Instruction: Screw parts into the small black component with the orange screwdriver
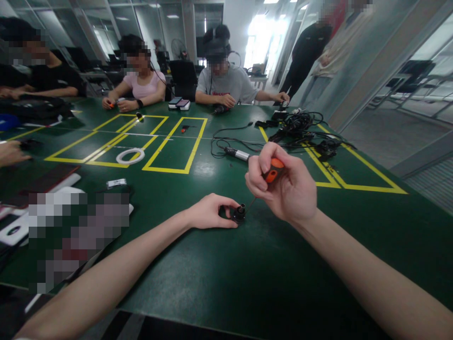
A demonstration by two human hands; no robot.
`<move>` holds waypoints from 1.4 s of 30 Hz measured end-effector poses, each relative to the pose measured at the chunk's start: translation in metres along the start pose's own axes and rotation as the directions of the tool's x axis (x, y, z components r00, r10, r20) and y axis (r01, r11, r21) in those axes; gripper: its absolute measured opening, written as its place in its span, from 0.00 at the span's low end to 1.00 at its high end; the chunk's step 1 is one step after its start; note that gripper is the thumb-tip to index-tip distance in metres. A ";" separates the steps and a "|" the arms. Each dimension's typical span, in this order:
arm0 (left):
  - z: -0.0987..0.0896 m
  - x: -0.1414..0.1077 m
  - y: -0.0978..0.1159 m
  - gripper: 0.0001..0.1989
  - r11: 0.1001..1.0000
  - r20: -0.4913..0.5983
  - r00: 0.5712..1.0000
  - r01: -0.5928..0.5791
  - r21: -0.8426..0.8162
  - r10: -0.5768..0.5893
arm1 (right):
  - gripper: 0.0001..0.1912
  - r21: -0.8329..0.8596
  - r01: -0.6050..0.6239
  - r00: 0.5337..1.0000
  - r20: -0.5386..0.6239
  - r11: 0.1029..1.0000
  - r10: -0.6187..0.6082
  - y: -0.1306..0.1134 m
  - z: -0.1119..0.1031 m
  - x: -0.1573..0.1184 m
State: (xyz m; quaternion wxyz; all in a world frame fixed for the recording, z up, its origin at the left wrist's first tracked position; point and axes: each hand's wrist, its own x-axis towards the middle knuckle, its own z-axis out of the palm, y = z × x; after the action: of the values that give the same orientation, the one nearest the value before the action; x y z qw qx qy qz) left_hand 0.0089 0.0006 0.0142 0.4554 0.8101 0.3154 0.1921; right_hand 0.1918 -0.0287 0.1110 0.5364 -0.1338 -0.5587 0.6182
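My right hand [288,184] is closed round the orange and black handle of a screwdriver [274,171]. Its thin shaft slants down and left, with the tip close to a small black round part [239,216]; whether they touch I cannot tell. That part stands on the green table and has a short metal tube upright at its top. Thumb and fingers of my left hand [214,211] pinch it from the left. Just beyond my right hand lies a silver and black cylindrical tool [237,153] with a cable, partly hidden by the fingers.
Yellow tape rectangles [166,169] mark the green table [198,278]. A white ring [130,156] lies at left centre, and tangled black cables [297,123] are heaped at the back right. White and dark devices [14,231] lie at the left. Several people sit or stand round the far side.
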 end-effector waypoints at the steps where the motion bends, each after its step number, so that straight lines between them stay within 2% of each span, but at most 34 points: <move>1: 0.000 0.000 0.000 0.17 1.000 0.002 1.000 0.004 0.000 -0.004 | 0.17 -0.002 -0.012 1.000 0.011 1.000 0.012 0.000 0.001 0.000; 7: -0.001 0.000 0.002 0.16 1.000 0.014 1.000 0.001 0.001 -0.001 | 0.20 0.032 -0.043 0.998 0.049 0.999 0.042 0.001 0.004 -0.005; 18: -0.001 0.000 0.002 0.16 1.000 0.006 1.000 0.003 0.013 -0.003 | 0.13 0.022 -0.013 0.999 0.039 1.000 0.012 0.000 0.001 -0.004; 25: -0.001 0.000 0.002 0.17 1.000 0.006 1.000 0.010 0.029 -0.010 | 0.21 0.039 -0.036 0.999 0.015 0.999 0.035 0.001 0.002 -0.001; 31: -0.001 0.000 0.001 0.17 1.000 0.007 1.000 -0.003 0.025 0.002 | 0.19 0.052 -0.071 0.997 -0.001 0.996 0.071 0.002 0.002 -0.002; 35: -0.001 0.000 0.001 0.17 1.000 0.013 1.000 -0.011 0.008 0.011 | 0.22 0.045 -0.094 0.995 -0.011 0.995 0.094 0.002 0.002 -0.003; 38: -0.001 0.000 0.001 0.17 1.000 0.008 1.000 -0.001 0.014 0.001 | 0.23 0.052 -0.080 0.997 0.005 0.995 0.080 0.003 0.002 -0.004; 42: -0.001 0.000 0.001 0.17 1.000 0.012 1.000 0.000 0.017 0.000 | 0.19 0.049 -0.041 0.999 0.026 0.998 0.040 0.004 0.003 -0.004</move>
State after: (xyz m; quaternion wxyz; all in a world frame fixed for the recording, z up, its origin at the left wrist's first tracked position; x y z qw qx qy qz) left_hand 0.0091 0.0007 0.0157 0.4503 0.8150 0.3143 0.1847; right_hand 0.1890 -0.0326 0.1069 0.5199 -0.1243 -0.5471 0.6442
